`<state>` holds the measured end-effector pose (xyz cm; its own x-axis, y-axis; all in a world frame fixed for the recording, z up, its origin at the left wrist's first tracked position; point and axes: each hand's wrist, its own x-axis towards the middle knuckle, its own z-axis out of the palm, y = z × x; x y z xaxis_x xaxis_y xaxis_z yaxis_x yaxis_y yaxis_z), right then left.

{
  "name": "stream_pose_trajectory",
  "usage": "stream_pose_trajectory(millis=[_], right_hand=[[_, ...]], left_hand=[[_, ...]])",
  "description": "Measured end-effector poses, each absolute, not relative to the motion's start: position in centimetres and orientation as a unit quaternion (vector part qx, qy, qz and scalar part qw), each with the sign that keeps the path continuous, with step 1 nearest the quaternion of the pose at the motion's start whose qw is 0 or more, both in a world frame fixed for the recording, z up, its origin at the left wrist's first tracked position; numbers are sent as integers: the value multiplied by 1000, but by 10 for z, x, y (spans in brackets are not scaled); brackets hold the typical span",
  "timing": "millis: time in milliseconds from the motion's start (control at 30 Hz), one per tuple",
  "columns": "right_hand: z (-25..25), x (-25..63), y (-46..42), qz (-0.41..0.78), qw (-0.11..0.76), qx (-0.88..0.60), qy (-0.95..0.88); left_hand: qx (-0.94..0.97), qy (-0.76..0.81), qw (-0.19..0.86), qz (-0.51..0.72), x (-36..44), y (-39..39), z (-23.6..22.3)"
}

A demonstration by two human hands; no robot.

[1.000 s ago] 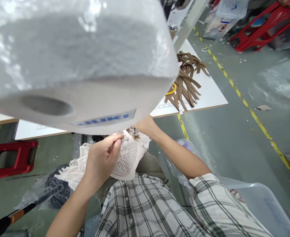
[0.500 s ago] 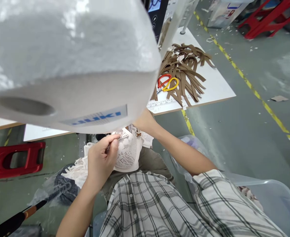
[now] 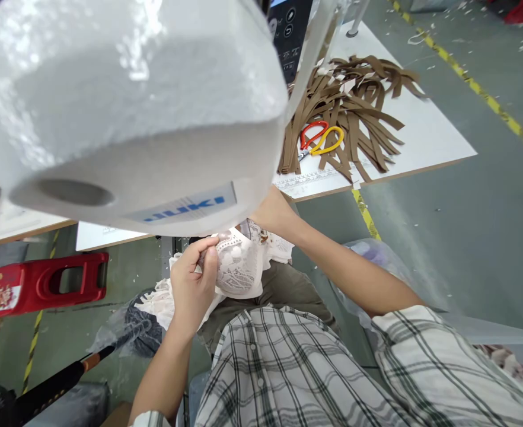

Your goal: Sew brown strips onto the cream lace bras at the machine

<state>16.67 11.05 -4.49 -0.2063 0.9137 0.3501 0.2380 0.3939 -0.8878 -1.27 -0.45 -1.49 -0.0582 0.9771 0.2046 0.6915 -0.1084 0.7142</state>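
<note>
Bra (image 3: 239, 270) runs sideways, this side of machine (image 3: 172, 166) — left hand (image 3: 194, 281) pinching its edge, right hand (image 3: 274, 210) half hidden, can't tell grip.

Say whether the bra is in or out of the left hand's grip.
In: the left hand pinches the bra between thumb and forefinger.

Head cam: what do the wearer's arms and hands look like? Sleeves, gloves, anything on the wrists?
No glove on the left hand or on the visible part of the right hand, whose fingertips are hidden. No watch, bracelet or cable shows. The right sleeve is loose, white with dark green and grey plaid lines, ending near the elbow. Only an edge of the left sleeve shows, pale with grey.
</note>
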Motion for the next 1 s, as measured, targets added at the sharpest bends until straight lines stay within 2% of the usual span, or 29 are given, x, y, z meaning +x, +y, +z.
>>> stream_pose_trajectory(millis=[300,500,567,667,733,1000], right_hand=[[-37,164,103,374,481,-428,-667],[-36,175,105,371,441,-421,-700],[-37,178,107,364,430,-416,-714],[-39,179,109,352,419,-417,-726],[-40,177,109,348,412,-426,-726],[-46,169,110,325,424,-448,-717]], left_hand=[[644,652,208,342,-17,-4,-22],[678,629,198,324,-11,-8,-25],[710,614,146,314,-9,-10,-27],[737,590,-11,329,-4,-10,-30],[758,560,-64,329,2,-11,-33],[799,536,-41,269,16,-13,-39]])
